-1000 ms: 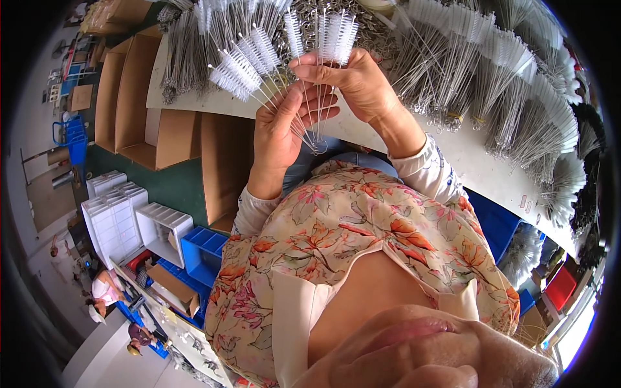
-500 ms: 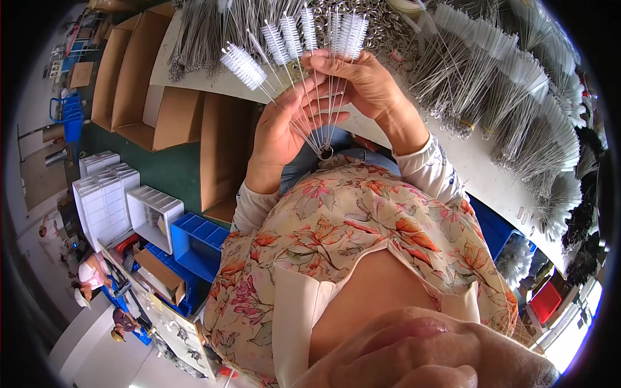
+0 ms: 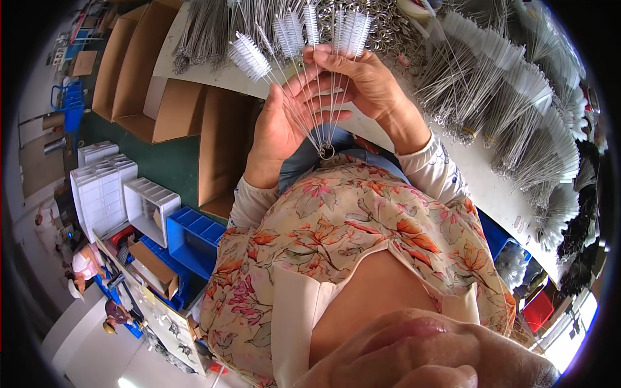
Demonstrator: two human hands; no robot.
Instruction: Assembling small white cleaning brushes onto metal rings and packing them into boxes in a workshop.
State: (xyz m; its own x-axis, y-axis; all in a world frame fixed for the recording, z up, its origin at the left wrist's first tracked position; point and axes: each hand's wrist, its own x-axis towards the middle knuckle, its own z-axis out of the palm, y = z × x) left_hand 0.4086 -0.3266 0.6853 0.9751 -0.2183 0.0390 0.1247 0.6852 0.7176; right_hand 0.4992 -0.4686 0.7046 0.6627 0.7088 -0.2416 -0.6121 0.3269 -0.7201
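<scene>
A fan of wire-handled brushes with white bristles [image 3: 250,58] is spread between my hands. Their thin twisted stems run down to a metal ring [image 3: 326,152], which joins them near my lap. My left hand [image 3: 277,126] has its fingers stretched out behind the stems, the thumb standing apart from them. With thumb and forefinger, my right hand [image 3: 365,74] pinches stems just below the bristles. A wider white bristle head [image 3: 352,32] rises above the right fingers. Behind the fingers, some stems are partly hidden.
Many bundled white brushes [image 3: 482,71] cover the table on the right. More wire stems [image 3: 213,39] and a pile of metal rings [image 3: 388,26] lie at the far side. Cardboard boxes [image 3: 178,110] and a blue crate [image 3: 191,239] stand at left. Other people work farther off.
My left thumb has moved away from the stems. Two middle bristle heads now sit closer together, while my right hand keeps its pinch. The whole view has shifted slightly.
</scene>
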